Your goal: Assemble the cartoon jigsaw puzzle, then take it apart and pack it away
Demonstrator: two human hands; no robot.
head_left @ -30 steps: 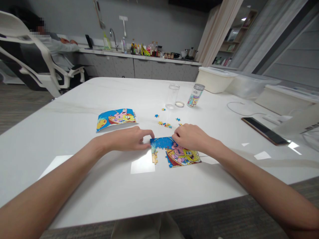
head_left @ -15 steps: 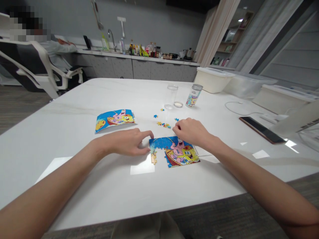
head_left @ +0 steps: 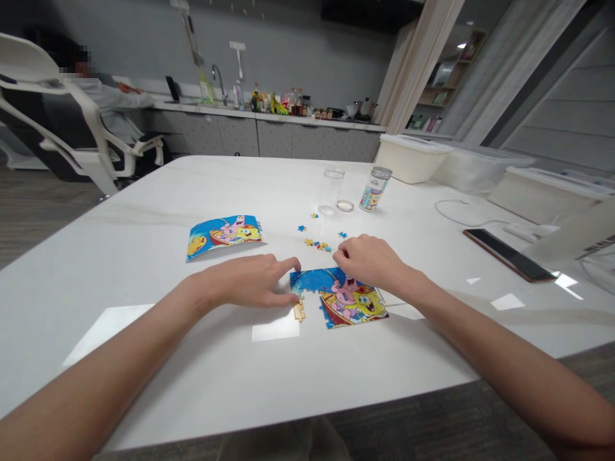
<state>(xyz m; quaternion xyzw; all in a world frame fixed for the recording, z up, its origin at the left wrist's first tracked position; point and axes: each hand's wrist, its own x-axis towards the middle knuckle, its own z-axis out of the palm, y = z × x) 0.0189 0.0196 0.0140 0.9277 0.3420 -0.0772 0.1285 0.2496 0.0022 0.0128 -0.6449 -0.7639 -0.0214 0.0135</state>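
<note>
A partly assembled jigsaw puzzle (head_left: 353,301) with cartoon figures in a boat lies on the white table, with a gap at its lower left. At its left edge is my left hand (head_left: 254,280), thumb and index finger apart, the fingertips touching the puzzle's edge. The thumb tip lies by a yellowish puzzle piece (head_left: 299,312) joined at the corner. My right hand (head_left: 369,261) rests over the puzzle's upper edge with its fingers curled closed; whatever they may hold is hidden. Several loose puzzle pieces (head_left: 317,244) lie just beyond the puzzle. Left of them stands a curved picture sheet (head_left: 225,237) with the same scene.
Farther back stand a clear jar (head_left: 331,190), its ring-shaped lid (head_left: 344,205) and a printed can (head_left: 375,189). To the right are a phone (head_left: 509,255), a cable and storage boxes (head_left: 413,158). A person sits in an office chair (head_left: 91,121) near the kitchen counter.
The view has tilted slightly, so everything sits a little lower. My left thumb has come down closer to the yellowish corner piece. My right hand stays nearly in place over the upper edge.
</note>
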